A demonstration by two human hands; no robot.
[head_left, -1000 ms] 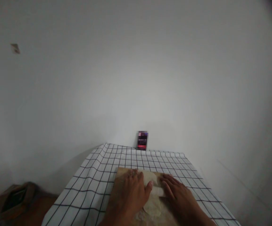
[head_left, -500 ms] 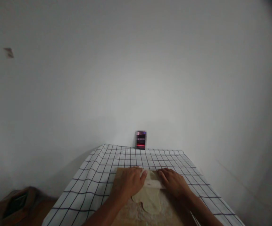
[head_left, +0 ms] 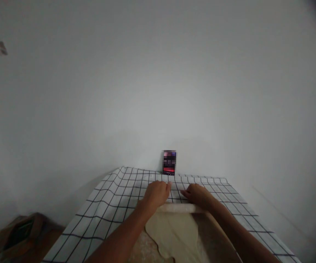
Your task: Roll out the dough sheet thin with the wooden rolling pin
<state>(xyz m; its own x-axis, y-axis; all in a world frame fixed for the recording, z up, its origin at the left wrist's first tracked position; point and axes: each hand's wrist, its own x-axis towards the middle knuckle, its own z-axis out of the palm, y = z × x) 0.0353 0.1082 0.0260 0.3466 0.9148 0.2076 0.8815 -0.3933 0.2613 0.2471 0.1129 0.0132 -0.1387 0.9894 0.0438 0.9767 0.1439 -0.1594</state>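
Note:
A pale rolling pin (head_left: 178, 208) lies crosswise at the far edge of a flat sheet of dough (head_left: 174, 233). My left hand (head_left: 158, 193) is over the pin's left end, fingers curled down past its far side, thumb toward the middle. Over the right end, my right hand (head_left: 197, 193) is likewise curled, its thumb pointing inward. The wrists and heels of both hands cover the pin's ends. The dough is uneven in outline and rests on a flour-dusted wooden board (head_left: 144, 246), which my forearms partly hide.
A white cloth with a dark grid (head_left: 100, 215) covers the table under the board. A phone-like device (head_left: 169, 162) with a blurred screen leans upright against the pale wall (head_left: 174, 91). A brown box-like object (head_left: 19, 233) sits low at the left.
Both hands and the rolling pin have moved forward, away from me, to the board's far edge. My fingers are more curled, and more of the dough shows. The view has shifted slightly.

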